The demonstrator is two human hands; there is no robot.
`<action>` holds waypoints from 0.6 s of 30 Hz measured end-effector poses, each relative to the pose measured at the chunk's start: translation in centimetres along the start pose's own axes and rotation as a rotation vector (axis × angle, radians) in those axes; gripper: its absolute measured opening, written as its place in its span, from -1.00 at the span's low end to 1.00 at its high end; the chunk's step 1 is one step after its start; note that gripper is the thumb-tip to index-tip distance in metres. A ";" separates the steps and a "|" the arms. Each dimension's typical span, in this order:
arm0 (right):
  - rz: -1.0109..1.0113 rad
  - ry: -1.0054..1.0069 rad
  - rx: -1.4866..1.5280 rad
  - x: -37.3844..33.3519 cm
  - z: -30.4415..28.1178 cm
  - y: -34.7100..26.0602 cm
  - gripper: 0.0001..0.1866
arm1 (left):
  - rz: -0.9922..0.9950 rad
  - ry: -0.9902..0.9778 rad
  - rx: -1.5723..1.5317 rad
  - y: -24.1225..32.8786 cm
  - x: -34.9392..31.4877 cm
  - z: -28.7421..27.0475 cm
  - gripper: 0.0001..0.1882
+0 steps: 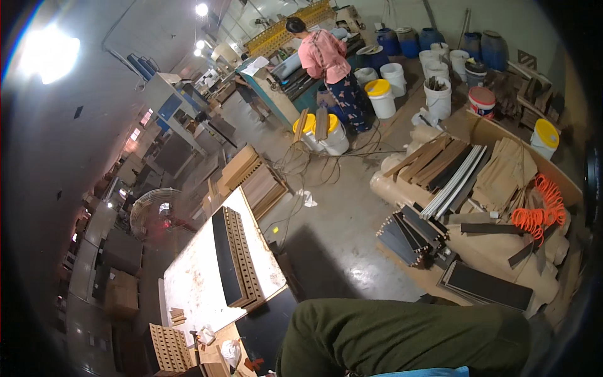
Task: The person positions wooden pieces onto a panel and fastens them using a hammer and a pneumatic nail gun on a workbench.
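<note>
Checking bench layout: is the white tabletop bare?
No: a dark panel and strips dotted with holes lie on the white tabletop.

You are in a factory workshop. Perforated strips point(244, 257) lie on your white-topped worktable point(195, 276), and around you are blue drums point(494, 51), yellow-lidded buckets point(380, 100), a caged fan point(155, 210) and a coiled orange hose point(553, 201).
</note>
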State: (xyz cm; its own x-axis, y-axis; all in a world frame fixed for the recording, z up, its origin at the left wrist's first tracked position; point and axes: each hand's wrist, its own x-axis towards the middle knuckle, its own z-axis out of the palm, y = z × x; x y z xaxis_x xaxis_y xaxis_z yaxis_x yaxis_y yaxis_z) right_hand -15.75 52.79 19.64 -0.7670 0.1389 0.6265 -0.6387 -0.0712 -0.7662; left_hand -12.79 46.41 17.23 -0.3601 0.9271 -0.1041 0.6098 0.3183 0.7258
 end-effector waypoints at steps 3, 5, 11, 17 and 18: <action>0.069 0.047 0.011 0.0 1.4 2.0 -0.68 | -0.050 0.056 0.043 -1.6 -0.7 0.0 -0.79; 0.122 0.092 0.003 -0.2 1.6 3.4 -0.68 | -0.071 0.078 0.062 -2.4 -0.6 0.5 -0.79; 0.291 0.238 -0.013 -1.5 2.6 7.6 -0.68 | -0.142 0.132 0.118 -5.5 -1.1 1.7 -0.78; 0.520 0.417 -0.007 -6.3 5.2 11.4 -0.67 | -0.248 0.129 0.150 -7.7 -3.5 3.9 -0.78; 0.575 0.466 -0.017 -8.1 5.1 11.4 -0.66 | -0.259 0.105 0.141 -7.8 -3.8 5.1 -0.78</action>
State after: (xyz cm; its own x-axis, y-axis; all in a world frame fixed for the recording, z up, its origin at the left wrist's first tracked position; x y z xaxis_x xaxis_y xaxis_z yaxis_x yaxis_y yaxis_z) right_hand -17.17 45.79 6.57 -0.8720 0.4895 0.0020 -0.1397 -0.2449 -0.9594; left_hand -12.58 41.44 8.44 -0.5827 0.7883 -0.1975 0.5776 0.5727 0.5818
